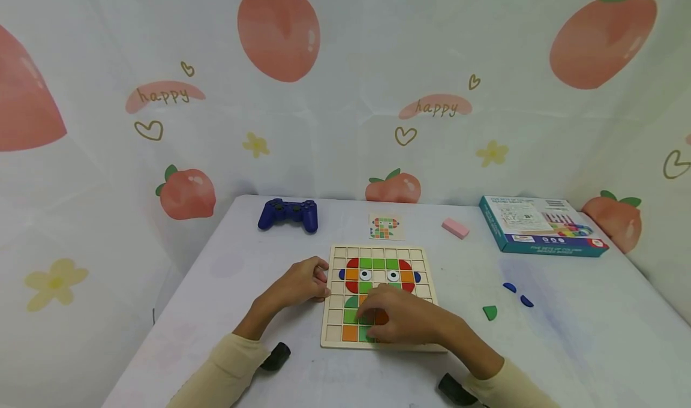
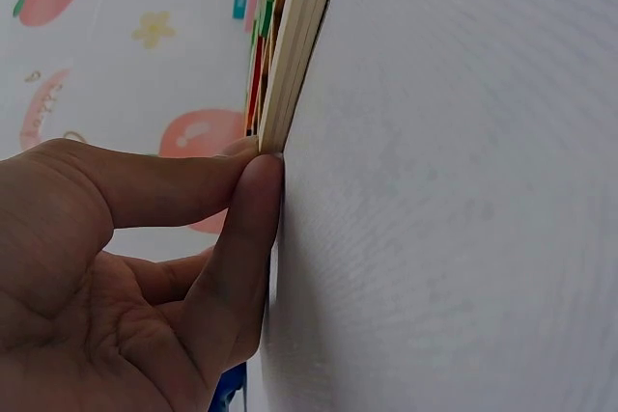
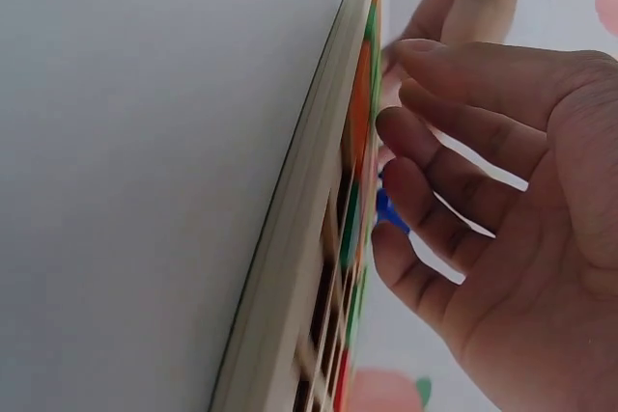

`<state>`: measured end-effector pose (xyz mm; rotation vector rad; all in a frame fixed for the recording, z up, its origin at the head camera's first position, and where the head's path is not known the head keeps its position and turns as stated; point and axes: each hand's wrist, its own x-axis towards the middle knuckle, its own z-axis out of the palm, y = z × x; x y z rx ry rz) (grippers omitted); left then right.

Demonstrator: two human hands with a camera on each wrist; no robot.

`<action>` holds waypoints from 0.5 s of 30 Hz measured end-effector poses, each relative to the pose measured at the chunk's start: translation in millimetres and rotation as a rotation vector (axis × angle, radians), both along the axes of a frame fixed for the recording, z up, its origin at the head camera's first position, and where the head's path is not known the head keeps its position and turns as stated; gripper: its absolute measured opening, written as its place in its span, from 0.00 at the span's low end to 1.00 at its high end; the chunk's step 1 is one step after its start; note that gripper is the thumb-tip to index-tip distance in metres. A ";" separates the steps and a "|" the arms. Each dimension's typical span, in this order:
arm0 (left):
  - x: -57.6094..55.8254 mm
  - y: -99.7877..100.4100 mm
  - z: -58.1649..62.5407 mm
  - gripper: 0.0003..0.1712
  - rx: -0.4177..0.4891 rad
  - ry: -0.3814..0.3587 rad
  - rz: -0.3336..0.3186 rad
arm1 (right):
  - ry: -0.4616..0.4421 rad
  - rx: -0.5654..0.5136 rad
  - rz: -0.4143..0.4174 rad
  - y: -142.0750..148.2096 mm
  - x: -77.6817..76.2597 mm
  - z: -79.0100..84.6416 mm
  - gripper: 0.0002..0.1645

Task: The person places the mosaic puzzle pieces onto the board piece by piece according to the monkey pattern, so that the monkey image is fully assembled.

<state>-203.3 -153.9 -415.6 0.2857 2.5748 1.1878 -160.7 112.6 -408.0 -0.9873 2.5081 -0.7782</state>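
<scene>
A wooden grid board [image 1: 335,317] lies on the table, filled with red, green, orange and blue tiles and two eye tiles [image 1: 365,275]. My left hand [image 1: 303,281] pinches the board's left edge between thumb and finger, as the left wrist view also shows. Over the lower middle of the board is my right hand [image 1: 405,315], its fingers bent loosely down at the tiles. In the right wrist view no piece shows between those fingers [image 3: 415,137]. Whether the fingertips touch the tiles I cannot tell. The right hand hides part of the lower grid.
Right of the board lie a green quarter-round piece [image 1: 490,312] and two blue half-round pieces [image 1: 510,287]. Behind it are a pattern card [image 1: 386,234], a pink block [image 1: 456,228] and a blue game controller [image 1: 288,214]. A flat teal box [image 1: 540,225] lies at the back right.
</scene>
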 end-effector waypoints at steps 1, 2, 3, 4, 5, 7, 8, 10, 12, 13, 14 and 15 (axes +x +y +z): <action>-0.2 0.0 -0.5 0.30 -0.001 0.001 0.001 | 0.000 0.005 -0.016 4.5 -0.1 -0.2 0.14; -0.4 0.1 -0.8 0.30 -0.002 0.000 0.002 | 0.001 0.008 -0.029 9.1 -0.3 -0.4 0.15; -0.4 0.1 -1.0 0.30 -0.003 -0.001 0.004 | 0.004 0.008 -0.040 13.8 -0.7 -0.7 0.15; -0.6 0.2 -1.5 0.30 -0.002 -0.002 0.005 | 0.009 0.006 -0.048 18.7 -1.1 -1.1 0.15; -0.8 0.0 -2.0 0.30 -0.002 -0.001 0.004 | 0.011 0.004 -0.055 23.8 -1.3 -1.5 0.15; -1.1 0.0 -2.7 0.30 0.000 -0.004 0.005 | 0.010 -0.003 -0.071 34.4 -1.8 -2.3 0.14; -1.2 0.1 -2.8 0.30 0.003 -0.007 0.008 | 0.014 -0.005 -0.080 39.5 -1.9 -2.6 0.14; -1.3 0.4 -3.4 0.30 0.006 -0.012 0.013 | 0.022 -0.004 -0.103 49.6 -1.7 -3.1 0.13; -1.3 0.8 -3.5 0.30 0.005 -0.015 0.018 | 0.023 0.003 -0.142 59.3 -1.3 -3.2 0.13; -1.2 1.2 -3.8 0.29 0.004 -0.019 0.022 | 0.028 0.006 -0.163 63.9 -1.0 -3.1 0.13; -1.2 1.4 -3.9 0.29 0.001 -0.019 0.023 | 0.030 0.009 -0.182 68.4 -0.8 -3.3 0.13; -1.0 1.7 -3.8 0.29 -0.002 -0.018 0.024 | 0.032 0.006 -0.199 73.1 -0.5 -3.2 0.14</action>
